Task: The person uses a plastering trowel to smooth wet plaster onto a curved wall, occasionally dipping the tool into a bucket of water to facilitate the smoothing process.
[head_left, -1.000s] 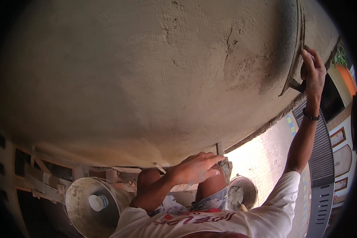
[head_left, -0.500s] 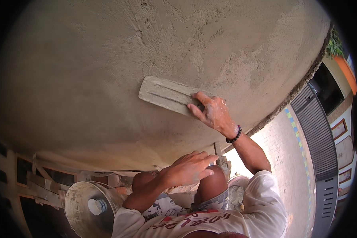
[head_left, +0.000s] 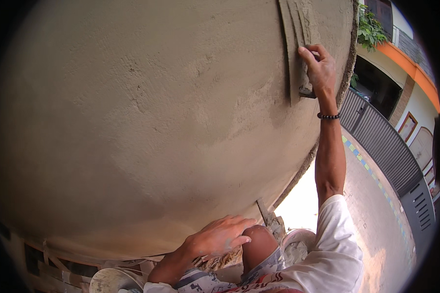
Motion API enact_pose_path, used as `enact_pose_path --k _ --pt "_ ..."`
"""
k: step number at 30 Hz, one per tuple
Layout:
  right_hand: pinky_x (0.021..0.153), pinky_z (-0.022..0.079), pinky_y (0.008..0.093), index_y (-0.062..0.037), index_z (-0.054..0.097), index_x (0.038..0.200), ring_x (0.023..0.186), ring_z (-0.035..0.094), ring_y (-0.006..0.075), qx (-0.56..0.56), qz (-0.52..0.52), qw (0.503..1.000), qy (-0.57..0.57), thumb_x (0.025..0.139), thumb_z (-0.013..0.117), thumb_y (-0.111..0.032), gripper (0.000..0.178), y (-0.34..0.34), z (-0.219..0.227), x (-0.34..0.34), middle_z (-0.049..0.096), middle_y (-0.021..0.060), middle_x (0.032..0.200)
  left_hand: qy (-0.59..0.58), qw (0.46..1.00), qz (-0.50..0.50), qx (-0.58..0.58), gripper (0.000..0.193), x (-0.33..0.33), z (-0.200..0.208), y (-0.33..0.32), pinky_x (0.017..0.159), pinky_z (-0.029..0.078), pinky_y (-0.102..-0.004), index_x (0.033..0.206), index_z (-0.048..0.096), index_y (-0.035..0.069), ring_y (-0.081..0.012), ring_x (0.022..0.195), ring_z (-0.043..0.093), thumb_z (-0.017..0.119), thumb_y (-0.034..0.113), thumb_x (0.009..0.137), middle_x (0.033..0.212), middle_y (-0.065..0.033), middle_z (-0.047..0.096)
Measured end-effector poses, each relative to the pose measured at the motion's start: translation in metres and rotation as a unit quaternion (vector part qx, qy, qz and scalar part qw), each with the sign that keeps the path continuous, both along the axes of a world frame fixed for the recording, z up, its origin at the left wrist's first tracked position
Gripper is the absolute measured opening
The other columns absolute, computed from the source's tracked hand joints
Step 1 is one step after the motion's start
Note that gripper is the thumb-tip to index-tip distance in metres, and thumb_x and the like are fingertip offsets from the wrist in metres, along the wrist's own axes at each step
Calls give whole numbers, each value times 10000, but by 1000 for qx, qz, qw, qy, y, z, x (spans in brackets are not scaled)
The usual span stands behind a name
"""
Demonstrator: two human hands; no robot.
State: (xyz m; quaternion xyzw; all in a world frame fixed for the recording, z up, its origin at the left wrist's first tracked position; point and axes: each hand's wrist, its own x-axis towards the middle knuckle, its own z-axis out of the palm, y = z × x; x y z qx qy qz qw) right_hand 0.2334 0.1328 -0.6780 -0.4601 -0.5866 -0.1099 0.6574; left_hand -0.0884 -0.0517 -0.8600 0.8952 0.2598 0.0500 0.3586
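Note:
My right hand (head_left: 320,72) is wrapped round the handle of a mortar-coated plastering trowel (head_left: 293,63). Its long blade stands nearly upright against the grey plastered wall (head_left: 181,107), close to the right-hand edge. My right arm is stretched far up, with a dark beaded bracelet at the wrist. The plaster looks smooth in places and rough and pitted in others. Low down in front of the wall, my left hand (head_left: 222,239) is open, its fingers extended beside my bent knee (head_left: 260,244). It holds nothing that I can see.
A bucket with grey mortar (head_left: 298,245) stands right of my knee, near a wooden piece (head_left: 265,211). Another pale bucket (head_left: 113,281) is at lower left. Beyond the wall's rough edge lie a paved lane (head_left: 362,195), a dark gate (head_left: 384,139) and a leafy plant (head_left: 370,31).
My right hand has carried the trowel up and right along the wall, turning it from near level to near upright. The view has shifted upward. My left hand stays by the knee.

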Motion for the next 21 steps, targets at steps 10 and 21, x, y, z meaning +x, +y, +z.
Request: enact_pose_path --k 10,21 --pt "615 505 299 27 678 1072 649 622 161 -39 96 988 -114 861 696 -425 499 -49 -53 -9 681 90 766 -26 997 -72 24 480 22 13 6 984 397 -439 1371 428 37 -367 1155 500 544 241 952 1203 -197 548" --pt "459 320 210 -36 685 972 507 421 24 -127 112 982 -87 855 711 -415 398 3 24 56 555 -38 635 15 999 -40 -10 497 -2 8 29 977 400 -441 1390 420 66 -359 1135 504 560 240 947 1233 -181 546"
